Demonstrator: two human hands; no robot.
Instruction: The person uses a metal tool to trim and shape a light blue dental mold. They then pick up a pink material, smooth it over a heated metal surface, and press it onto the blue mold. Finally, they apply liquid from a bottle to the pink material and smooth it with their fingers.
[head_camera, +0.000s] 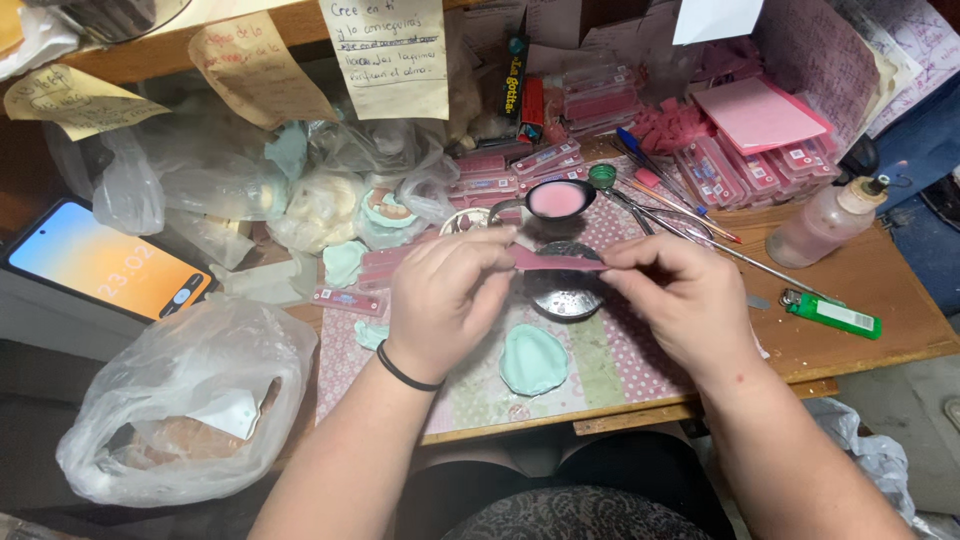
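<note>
1. The left hand (440, 300) and right hand (680, 295) each pinch one end of a thin pink wax strip (556, 262), held level in the air above the round metal dish (566, 292) near the middle of the counter (870, 300).
2. Pulled or bent too hard, the strip could snap (it looks thin and brittle).
3. A loosened pinch would likely drop it onto the dish or the mint-green dental mould (532, 358) just in front.
4. A stray elbow might knock the spoon of pink wax (556, 200) behind.
</note>
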